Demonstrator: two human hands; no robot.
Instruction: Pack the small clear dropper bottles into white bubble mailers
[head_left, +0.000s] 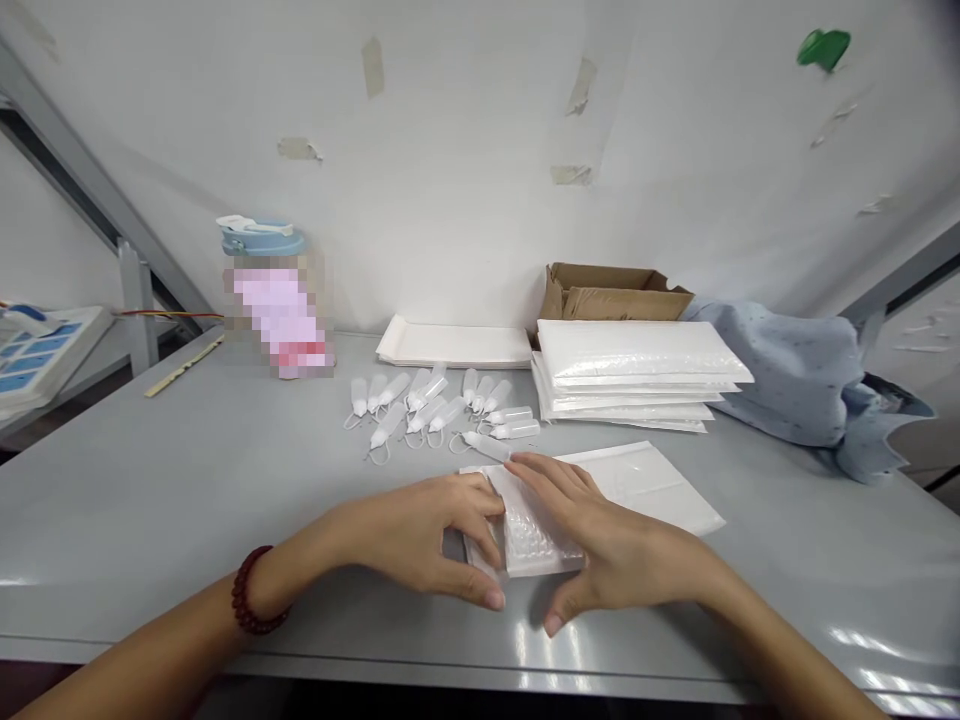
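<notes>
A white bubble mailer [652,487] lies flat on the grey table in front of me, its left end under my fingers. My left hand [431,530] is at that end, fingers bent and apart, fingertips touching the flap. Across the middle of the mailer rests my right hand [619,545], its fingers stretched out and the thumb spread away. Neither hand visibly grips anything. Just beyond the mailer, small translucent squeeze bottles [448,412] with looped cap straps lie in a loose group. One bottle [487,446] lies close to the mailer's far edge.
Behind the mailer is a stack of white bubble mailers [637,355], with an open cardboard box [622,300] behind it. Another flat white mailer [457,343] lies by the wall. Blue cloth [780,375] sits at right; a blue-lidded container [262,240] stands at left.
</notes>
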